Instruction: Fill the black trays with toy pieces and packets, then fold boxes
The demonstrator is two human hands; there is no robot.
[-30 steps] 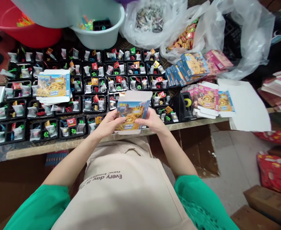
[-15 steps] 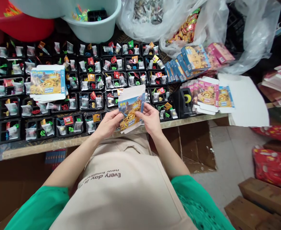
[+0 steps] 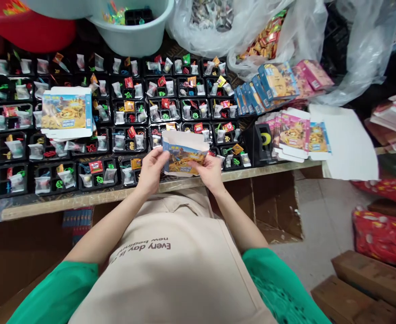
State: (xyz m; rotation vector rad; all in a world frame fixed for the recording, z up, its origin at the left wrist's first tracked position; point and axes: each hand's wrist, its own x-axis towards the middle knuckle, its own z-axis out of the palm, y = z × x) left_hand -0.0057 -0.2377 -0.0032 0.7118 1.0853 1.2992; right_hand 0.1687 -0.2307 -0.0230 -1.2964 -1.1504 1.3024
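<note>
Between my two hands is a small printed cardboard box (image 3: 183,155), blue and yellow, with a white flap standing along its top edge. My left hand (image 3: 153,167) pinches its left end, thumb and fingers closed on the card. My right hand (image 3: 210,170) grips the right end, the thumb lying across the printed front. The box is just above the table's front edge, over the nearest row of black compartment trays (image 3: 98,174). Those trays hold small wrapped packets and coloured plastic pieces. A stack of flat blue and yellow boxes (image 3: 66,112) rests on trays to the left.
Filled blue boxes (image 3: 279,81) lean in a row at the back right. Pink flat boxes (image 3: 292,130) and a tape dispenser (image 3: 263,139) lie at the right. Behind stand a pale tub (image 3: 133,38), a red tub (image 3: 32,33) and plastic bags (image 3: 204,40).
The box has turned from a tilted, upright position to lying more sideways, its white flap now along the top. My left hand has moved slightly up its left end.
</note>
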